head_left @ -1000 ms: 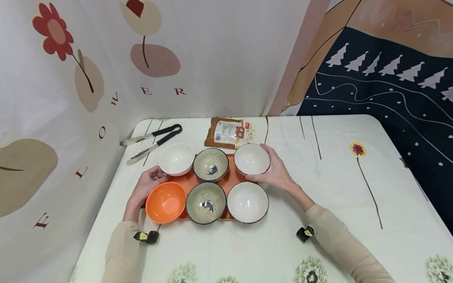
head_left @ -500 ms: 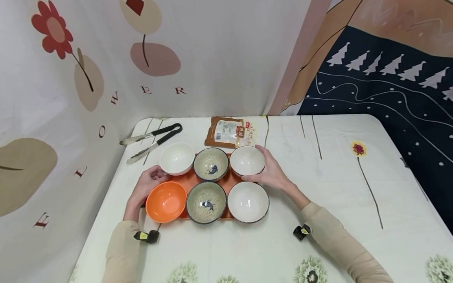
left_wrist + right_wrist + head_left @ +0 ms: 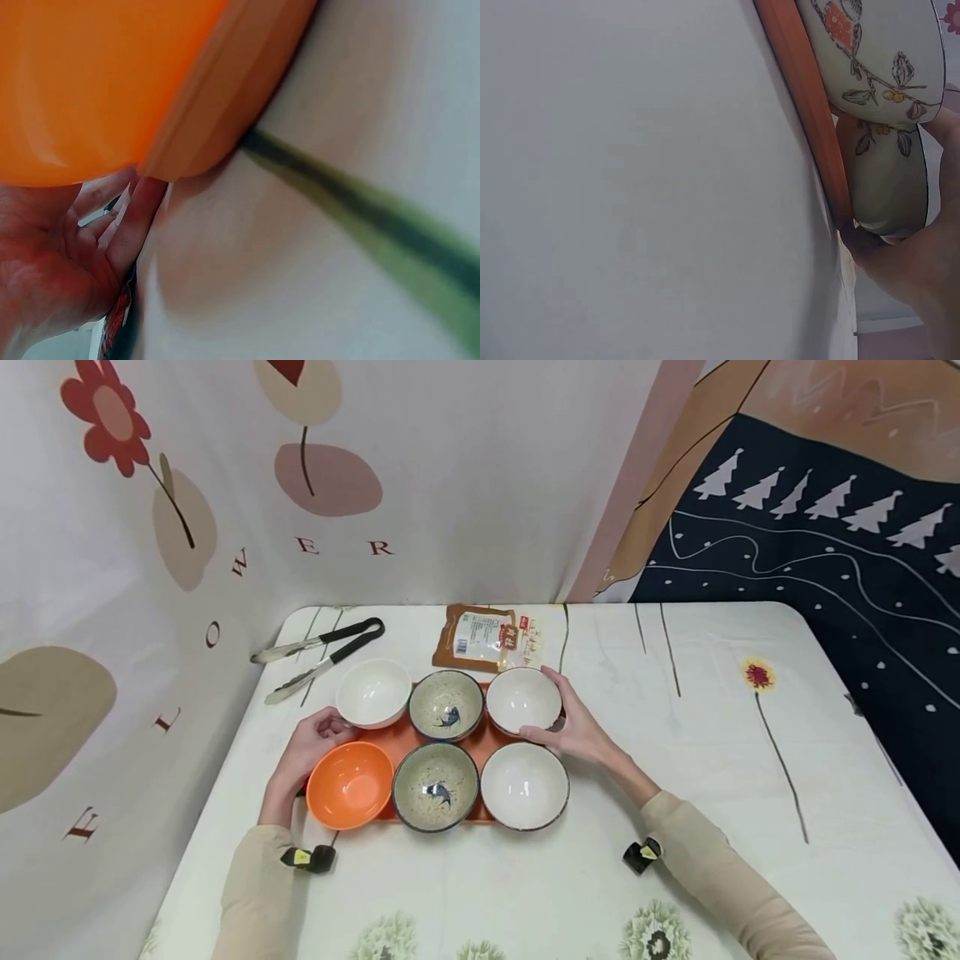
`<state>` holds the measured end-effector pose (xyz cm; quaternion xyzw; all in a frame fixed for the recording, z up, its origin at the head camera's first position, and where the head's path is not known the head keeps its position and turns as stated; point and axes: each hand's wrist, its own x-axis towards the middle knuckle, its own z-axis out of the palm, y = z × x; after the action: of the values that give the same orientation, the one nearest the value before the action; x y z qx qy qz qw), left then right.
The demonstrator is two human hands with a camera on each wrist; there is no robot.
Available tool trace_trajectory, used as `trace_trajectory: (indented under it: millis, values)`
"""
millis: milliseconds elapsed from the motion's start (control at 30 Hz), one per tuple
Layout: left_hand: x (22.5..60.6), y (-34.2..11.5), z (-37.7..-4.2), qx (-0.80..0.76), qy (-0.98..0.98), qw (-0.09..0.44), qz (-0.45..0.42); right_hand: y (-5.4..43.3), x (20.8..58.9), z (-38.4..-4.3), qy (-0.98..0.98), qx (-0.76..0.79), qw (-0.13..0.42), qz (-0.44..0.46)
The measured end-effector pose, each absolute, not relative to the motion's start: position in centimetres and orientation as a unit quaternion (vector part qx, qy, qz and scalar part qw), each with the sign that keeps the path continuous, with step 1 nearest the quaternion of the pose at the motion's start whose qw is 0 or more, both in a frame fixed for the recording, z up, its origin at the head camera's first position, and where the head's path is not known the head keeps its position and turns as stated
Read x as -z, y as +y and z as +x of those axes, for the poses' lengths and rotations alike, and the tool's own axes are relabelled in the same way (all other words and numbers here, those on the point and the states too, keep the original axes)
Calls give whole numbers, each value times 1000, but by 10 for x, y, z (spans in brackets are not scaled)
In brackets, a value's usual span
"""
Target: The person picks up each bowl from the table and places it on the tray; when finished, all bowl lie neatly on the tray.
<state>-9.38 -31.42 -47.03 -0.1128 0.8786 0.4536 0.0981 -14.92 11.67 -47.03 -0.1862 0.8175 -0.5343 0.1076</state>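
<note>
An orange tray (image 3: 396, 742) carries two rows of bowls. My right hand (image 3: 573, 722) holds the back-right white bowl (image 3: 522, 700), thumb at its near side and fingers round the far side. Leaf patterns decorate that bowl's outside in the right wrist view, where fingers reach down beside the tray edge (image 3: 810, 105). At the tray's left side, my left hand (image 3: 311, 745) grips the edge with curled fingers, between a plain white bowl (image 3: 373, 693) and an orange bowl (image 3: 350, 787). The orange bowl partly hides these fingers in the left wrist view.
Two speckled bowls with blue fish, one back (image 3: 447, 704) and one front (image 3: 436, 787), fill the tray's middle. Another white bowl (image 3: 525, 786) stands front right. Behind lie black-handled tongs (image 3: 330, 656) and a brown food packet (image 3: 480, 637). A curtain (image 3: 465, 485) hangs behind the table.
My right hand has moved the back-right white bowl slightly left, closer to the speckled bowl, mostly in the first half second. The left hand stays at the tray's edge.
</note>
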Motion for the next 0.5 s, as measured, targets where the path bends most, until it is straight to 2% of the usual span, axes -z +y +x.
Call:
trace_trajectory:
  millis: [500]
  values:
    - [466,-313,-97,-448,884,96,-93,123,469,-148,798,560,121,-187]
